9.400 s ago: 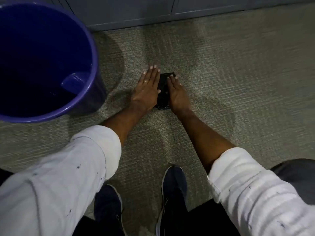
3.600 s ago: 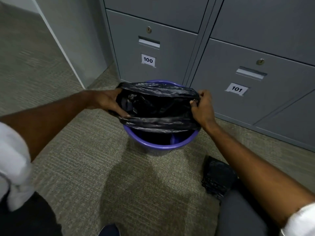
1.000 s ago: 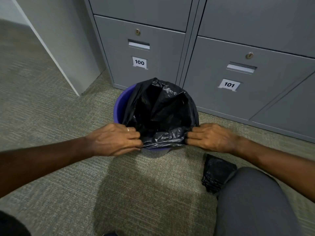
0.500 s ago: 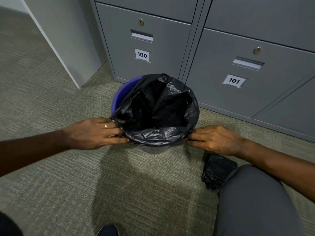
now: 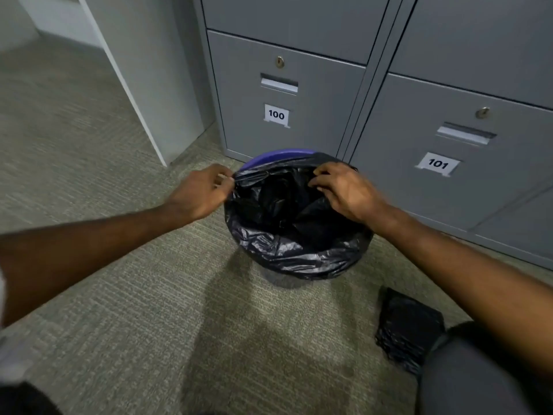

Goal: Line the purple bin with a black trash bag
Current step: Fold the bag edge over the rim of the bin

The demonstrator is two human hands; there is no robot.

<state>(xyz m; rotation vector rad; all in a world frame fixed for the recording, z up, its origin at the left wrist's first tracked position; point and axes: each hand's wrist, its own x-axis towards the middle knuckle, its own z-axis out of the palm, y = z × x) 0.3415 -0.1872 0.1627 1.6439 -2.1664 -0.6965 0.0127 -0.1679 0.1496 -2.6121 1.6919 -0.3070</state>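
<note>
The purple bin (image 5: 270, 157) stands on the carpet against grey lockers. A black trash bag (image 5: 296, 250) hangs inside it, folded over the near and right rim; only the far-left arc of purple rim shows bare. My left hand (image 5: 199, 194) pinches the bag's edge at the bin's left side. My right hand (image 5: 344, 190) reaches over the bin's mouth and grips the bag's edge at the far right rim.
Grey lockers numbered 100 (image 5: 276, 115) and 101 (image 5: 437, 163) stand right behind the bin. A folded stack of black bags (image 5: 408, 330) lies on the carpet at the right, beside my knee (image 5: 466, 378). A white partition (image 5: 143, 85) stands at the left.
Both hands have moved from the near rim to the far side of the bin. The bag now covers the near rim and its edge is drawn toward the back.
</note>
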